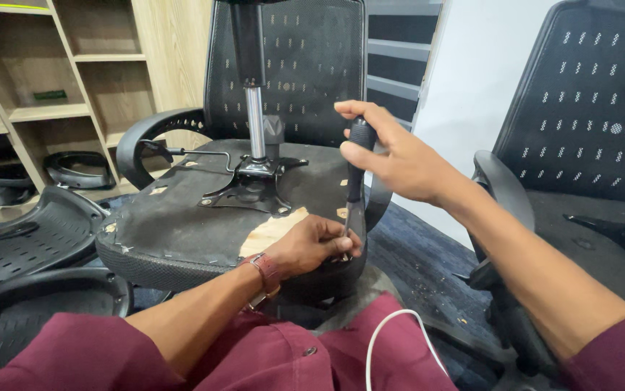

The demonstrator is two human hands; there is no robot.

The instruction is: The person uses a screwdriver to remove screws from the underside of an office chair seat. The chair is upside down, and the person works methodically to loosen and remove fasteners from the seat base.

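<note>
Right hand [399, 159]: closed around black screwdriver [356, 174] handle, tool upright. Left hand [316, 242]: fingers pinched at screwdriver tip, resting on upturned chair seat [175, 224]. Metal tilt mechanism [251, 181] with gas cylinder [255, 119] nearby.

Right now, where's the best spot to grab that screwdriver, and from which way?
Probably the thick black handle at the top of the screwdriver, from the right side. It stands nearly upright with its tip down on the upturned seat, so the handle is the free, fat end. The right hand already wraps it there, while the left hand sits by the tip.
</note>
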